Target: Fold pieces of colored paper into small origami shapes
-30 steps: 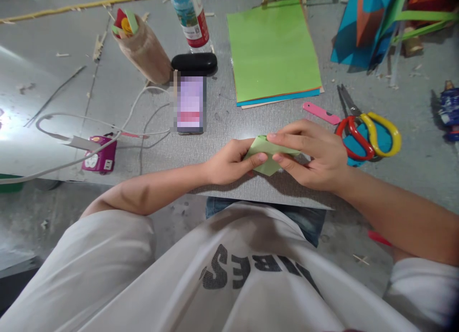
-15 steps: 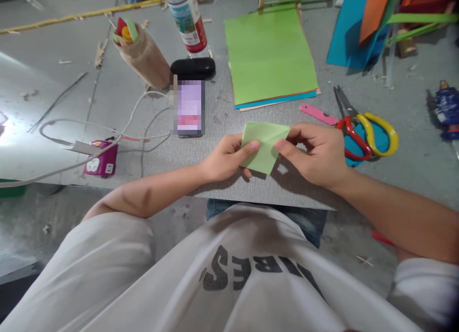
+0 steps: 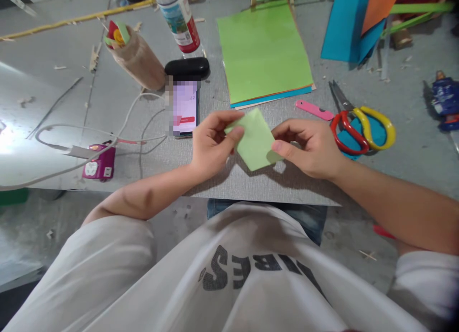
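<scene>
A small light green piece of paper (image 3: 255, 143) is held above the table's near edge, turned so that one corner points up. My left hand (image 3: 215, 143) pinches its left corner between thumb and fingers. At the lower right edge, my right hand (image 3: 310, 148) grips it with the thumb on top and the fingers behind. Just right of my right hand lie scissors (image 3: 366, 129) with red and yellow handles, resting over a blue paper piece (image 3: 349, 140). A pink cutter (image 3: 314, 110) lies beside the scissor blades.
Beyond my hands is a stack of coloured sheets (image 3: 265, 55), green on top. Left of it are a phone (image 3: 185, 107), a black case (image 3: 187, 68), a bottle (image 3: 179, 24) and a brown holder (image 3: 138, 59). A purple power adapter (image 3: 99, 162) with cables sits left; a blue glue gun (image 3: 446, 100) lies far right.
The green paper has turned in my hands so a corner now points up. My left hand has shifted left and up along it, while my right hand holds the lower right edge.
</scene>
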`<state>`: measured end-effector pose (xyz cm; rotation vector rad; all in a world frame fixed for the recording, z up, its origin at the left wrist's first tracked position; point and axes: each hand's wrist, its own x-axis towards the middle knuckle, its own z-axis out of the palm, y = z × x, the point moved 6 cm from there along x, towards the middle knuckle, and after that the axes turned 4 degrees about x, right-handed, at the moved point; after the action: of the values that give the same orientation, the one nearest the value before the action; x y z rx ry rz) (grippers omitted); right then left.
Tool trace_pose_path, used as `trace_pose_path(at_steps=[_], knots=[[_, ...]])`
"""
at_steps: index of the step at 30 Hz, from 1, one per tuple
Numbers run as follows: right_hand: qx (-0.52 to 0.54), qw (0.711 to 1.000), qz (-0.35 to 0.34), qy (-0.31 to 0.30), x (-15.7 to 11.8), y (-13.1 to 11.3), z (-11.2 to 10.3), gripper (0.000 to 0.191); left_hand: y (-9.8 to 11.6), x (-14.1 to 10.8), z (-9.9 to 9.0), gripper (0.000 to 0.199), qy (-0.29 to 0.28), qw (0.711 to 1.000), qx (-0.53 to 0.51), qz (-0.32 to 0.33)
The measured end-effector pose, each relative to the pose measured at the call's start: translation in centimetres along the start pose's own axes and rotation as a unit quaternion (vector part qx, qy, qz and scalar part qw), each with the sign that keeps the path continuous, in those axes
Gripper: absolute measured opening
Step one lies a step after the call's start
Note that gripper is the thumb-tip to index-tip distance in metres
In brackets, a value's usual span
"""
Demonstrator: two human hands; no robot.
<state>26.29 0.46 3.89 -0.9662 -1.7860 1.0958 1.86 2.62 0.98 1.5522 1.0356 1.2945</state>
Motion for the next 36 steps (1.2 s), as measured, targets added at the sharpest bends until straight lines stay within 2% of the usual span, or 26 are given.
trace_pose_path(at_steps=[2,4,10,16,20,24,26,28,30,32,34,36], knots=[[-0.002,1.000,0.003,-0.013,-0.1,0.4,0.2,0.023,-1.0,0.5,-0.9,0.056,0.066,0.998,-0.016,-0.010],[-0.017,1.000,0.009,0.001,-0.2,0.7,0.3,0.023,-2.0,0.9,-1.4,0.060,0.094,0.995,-0.034,-0.015],[-0.075,0.994,-0.019,0.083,-0.6,-0.3,0.4,0.036,-3.6,1.2,-1.0,0.058,0.032,0.995,-0.079,-0.043],[-0.011,0.984,-0.052,0.170,-0.4,0.0,-0.4,0.050,-2.9,1.0,-0.5,0.053,-0.007,0.991,-0.120,-0.055],[-0.003,0.987,-0.036,0.156,-0.2,0.7,-0.5,0.049,-2.9,1.1,-0.2,0.056,-0.014,0.988,-0.139,-0.071],[-0.106,0.977,-0.076,0.170,-0.8,0.0,-0.6,0.040,-3.3,0.1,0.7,0.076,-0.042,0.976,-0.166,-0.136],[-0.175,0.971,-0.106,0.123,-1.0,-0.4,0.2,0.034,-3.6,-0.8,1.3,0.085,-0.061,0.963,-0.185,-0.188],[-0.207,0.969,-0.120,0.063,-1.2,-0.4,1.0,0.035,-3.7,-1.6,1.7,0.095,-0.070,0.955,-0.194,-0.213],[-0.194,0.974,-0.110,0.022,-1.2,0.0,1.3,0.042,-3.7,-1.8,1.7,0.101,-0.073,0.959,-0.188,-0.199],[-0.152,0.983,-0.100,0.009,-1.2,0.4,1.3,0.052,-3.8,-1.6,1.5,0.101,-0.082,0.967,-0.172,-0.171],[-0.105,0.989,-0.103,0.020,-1.1,0.7,1.0,0.062,-4.2,-1.3,1.4,0.104,-0.100,0.972,-0.154,-0.150],[-0.085,0.991,-0.090,0.046,-1.1,1.2,0.6,0.059,-4.5,-1.0,1.3,0.113,-0.121,0.974,-0.137,-0.134]])
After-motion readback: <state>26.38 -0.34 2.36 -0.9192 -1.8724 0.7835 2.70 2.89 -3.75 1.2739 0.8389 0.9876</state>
